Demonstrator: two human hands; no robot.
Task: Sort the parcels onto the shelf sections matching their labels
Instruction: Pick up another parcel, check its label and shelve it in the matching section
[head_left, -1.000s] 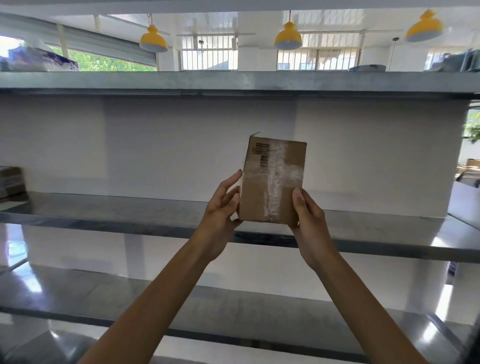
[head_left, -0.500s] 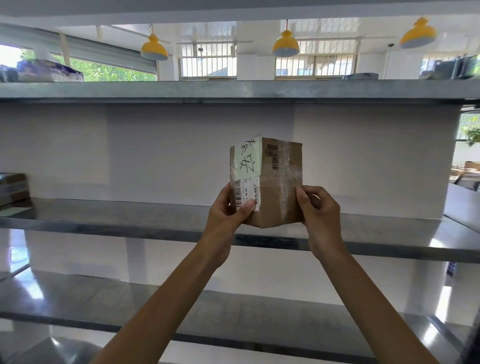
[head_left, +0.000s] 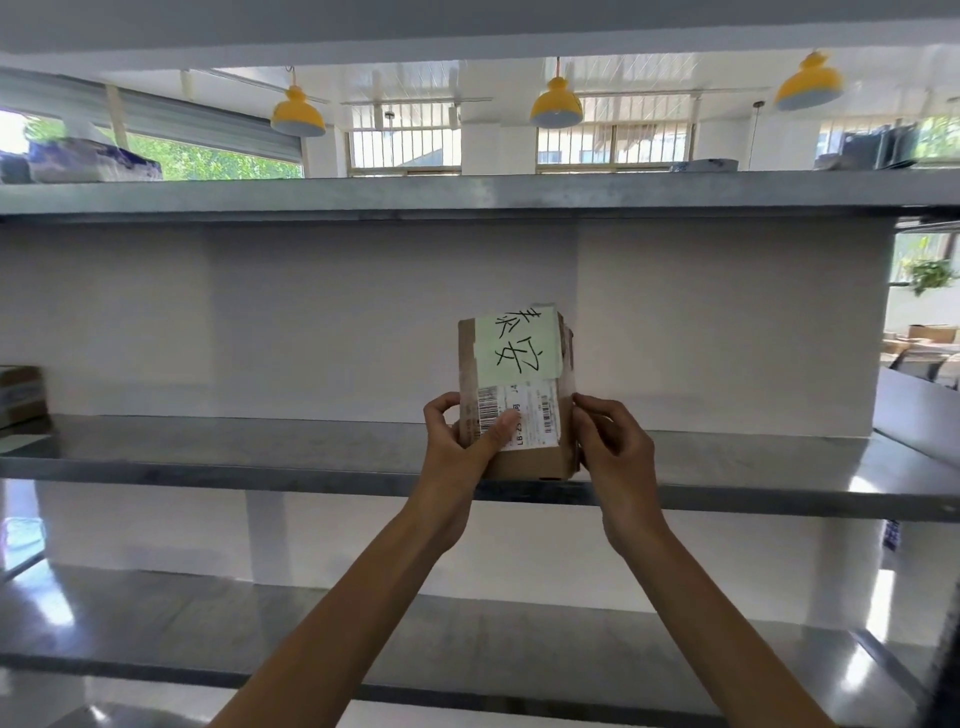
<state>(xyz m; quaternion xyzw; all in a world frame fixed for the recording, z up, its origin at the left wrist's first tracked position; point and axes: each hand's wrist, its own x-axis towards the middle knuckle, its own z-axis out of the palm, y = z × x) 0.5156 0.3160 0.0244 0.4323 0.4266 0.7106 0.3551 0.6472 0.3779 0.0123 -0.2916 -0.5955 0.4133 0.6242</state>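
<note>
Holding small cardboard parcel (head_left: 511, 457) upright at front edge of middle shelf (head_left: 208, 452); resting on it or not, can't tell. Gripping left side w/ left hand (head_left: 457, 447), thumb over barcode sticker (head_left: 530, 421); pinching right edge w/ right hand (head_left: 615, 441). Showing green handwritten note (head_left: 519, 345) to camera. Probably label-check step; next: find matching section & set down. Far left: stacked boxes (head_left: 21, 392), well apart, not obstructing.

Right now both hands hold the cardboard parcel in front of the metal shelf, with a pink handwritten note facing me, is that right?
Not quite: in the head view the handwritten note is pale green, not pink. Both the left hand and right hand do grip the cardboard parcel in front of the metal shelf.
</note>
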